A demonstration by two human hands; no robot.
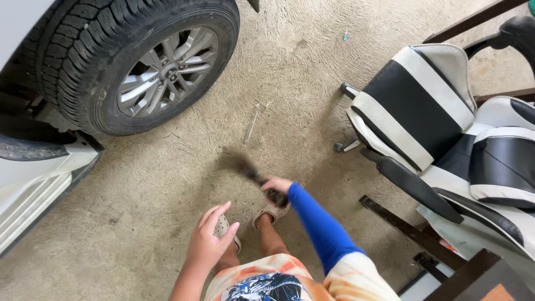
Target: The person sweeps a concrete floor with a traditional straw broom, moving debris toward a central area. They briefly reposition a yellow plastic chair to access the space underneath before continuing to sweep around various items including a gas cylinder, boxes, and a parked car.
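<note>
The right hand [277, 187], with a blue sleeve [320, 226] on the arm, is closed around the handle of a dark tool [251, 173]. The tool is in the middle of the frame, just above the person's sandals [271, 212]. Its far end is blurred, so its kind cannot be told; it may be a brush or a hammer. The left hand [210, 239] holds nothing: its fingers are loosely spread in the air, lower and to the left.

The blur suggests a swing or sweep over the concrete floor [167, 195] is in hand. The next move probably calls for a firm hold and care for the feet nearby.

A thin stick [252, 122] lies on the floor further up. A car wheel [150, 61] fills the upper left, and a black and white chair [423, 106] lies tipped at the right.
</note>
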